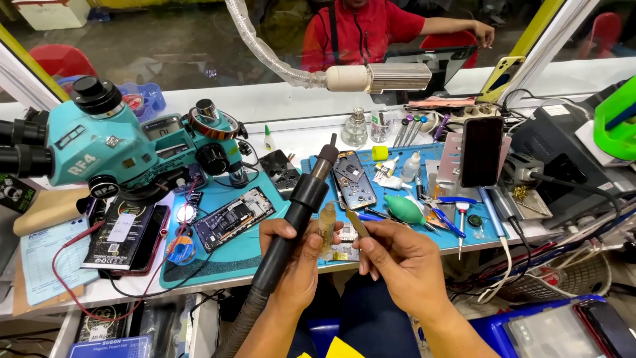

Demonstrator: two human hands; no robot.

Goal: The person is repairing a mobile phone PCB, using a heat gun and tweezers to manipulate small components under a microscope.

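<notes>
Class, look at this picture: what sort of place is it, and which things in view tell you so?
Probably a phone repair stall. A teal microscope stands over opened phones on a blue mat, and the left hand holds a hot-air tool.

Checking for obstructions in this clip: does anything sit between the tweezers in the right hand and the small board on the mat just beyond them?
Nothing visible does. The right hand holds the tweezers, whose tip sits just over the small board. The left hand, holding the hot-air handle, stands beside, not between.

Pretty clearly a phone repair stall: teal stereo microscope [99, 149] far left, opened black smartphone [233, 217] on a blue work mat [232, 255], screwdrivers everywhere, glass counter window [199, 53].
</notes>
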